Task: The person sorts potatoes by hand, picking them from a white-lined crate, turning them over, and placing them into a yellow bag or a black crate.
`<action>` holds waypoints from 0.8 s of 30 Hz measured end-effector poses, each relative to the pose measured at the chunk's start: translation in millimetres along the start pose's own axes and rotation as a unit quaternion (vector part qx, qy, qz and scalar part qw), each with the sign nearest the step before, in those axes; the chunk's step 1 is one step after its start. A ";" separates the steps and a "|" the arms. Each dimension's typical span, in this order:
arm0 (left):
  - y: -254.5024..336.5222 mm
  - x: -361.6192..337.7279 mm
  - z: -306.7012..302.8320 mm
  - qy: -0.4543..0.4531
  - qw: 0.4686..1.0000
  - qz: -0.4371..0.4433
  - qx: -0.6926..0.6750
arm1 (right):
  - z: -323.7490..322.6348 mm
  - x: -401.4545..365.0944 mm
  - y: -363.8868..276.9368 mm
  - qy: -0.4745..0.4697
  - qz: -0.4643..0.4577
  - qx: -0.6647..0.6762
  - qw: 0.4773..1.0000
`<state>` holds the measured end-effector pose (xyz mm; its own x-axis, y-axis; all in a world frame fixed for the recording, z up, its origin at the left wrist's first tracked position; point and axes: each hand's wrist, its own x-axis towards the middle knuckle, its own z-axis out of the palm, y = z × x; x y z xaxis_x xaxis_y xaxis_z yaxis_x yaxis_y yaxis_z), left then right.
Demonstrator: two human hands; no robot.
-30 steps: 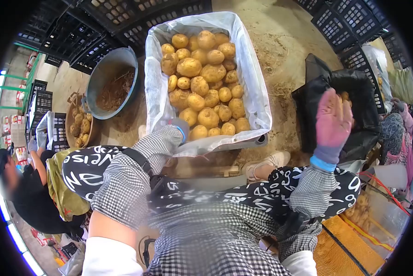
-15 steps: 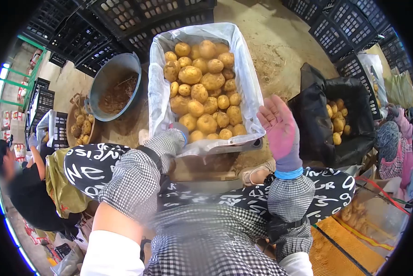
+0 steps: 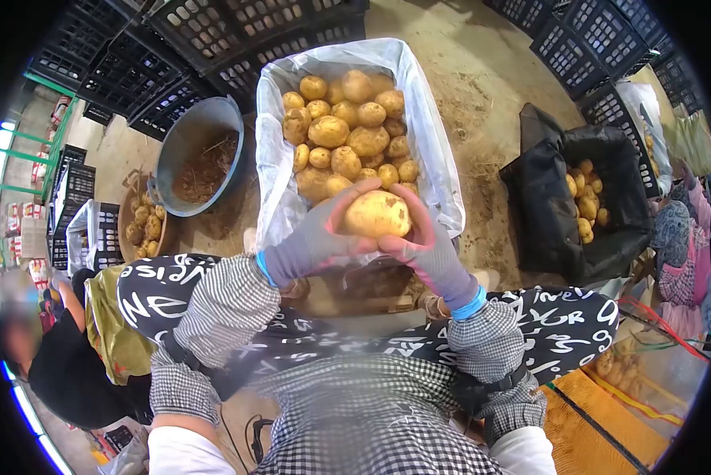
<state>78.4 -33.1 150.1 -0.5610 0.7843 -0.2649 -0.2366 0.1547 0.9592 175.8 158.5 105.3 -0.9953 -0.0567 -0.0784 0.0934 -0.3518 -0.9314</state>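
Observation:
A large yellow potato (image 3: 377, 214) is held up between both gloved hands in front of my knees. My left hand (image 3: 316, 237), in a grey glove, grips its left side. My right hand (image 3: 428, 247), in a pink and grey glove, grips its right side and underside. Just beyond them stands a crate lined with white plastic (image 3: 272, 158), filled with several potatoes (image 3: 346, 134).
A black bag (image 3: 545, 206) holding several potatoes sits on the ground at the right. A grey tub (image 3: 173, 150) with dirt and a basket of potatoes (image 3: 142, 222) lie at the left. Black crates (image 3: 213, 32) are stacked behind. Another person (image 3: 47, 356) crouches at the lower left.
My right hand swung from the black bag at the right to the centre. My left hand rose from the crate's edge, and both now hold a large potato.

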 end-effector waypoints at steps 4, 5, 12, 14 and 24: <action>-6.8 1.5 4.7 -0.011 1.000 -0.004 -0.023 | -6.4 -5.0 2.1 0.037 -0.093 -0.231 0.968; -5.6 0.7 5.9 -0.010 1.000 -0.021 -0.020 | -8.5 -3.1 2.1 0.022 -0.140 -0.304 0.942; -25.3 5.2 4.8 0.030 0.997 0.053 -0.047 | 4.6 2.0 2.5 0.048 -0.184 -0.340 0.921; -27.9 6.4 1.9 0.038 0.998 0.043 -0.035 | 3.8 1.4 5.2 0.061 -0.163 -0.323 0.930; -20.5 4.2 17.2 0.024 0.958 -0.075 -0.274 | -12.7 -2.3 13.9 0.103 0.007 -0.104 0.989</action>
<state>94.5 -22.6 131.1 -0.5217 0.7470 -0.4122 -0.6912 -0.0868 0.7174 179.0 165.5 88.0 -0.9799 0.1387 -0.1431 0.1217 -0.1522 -0.9808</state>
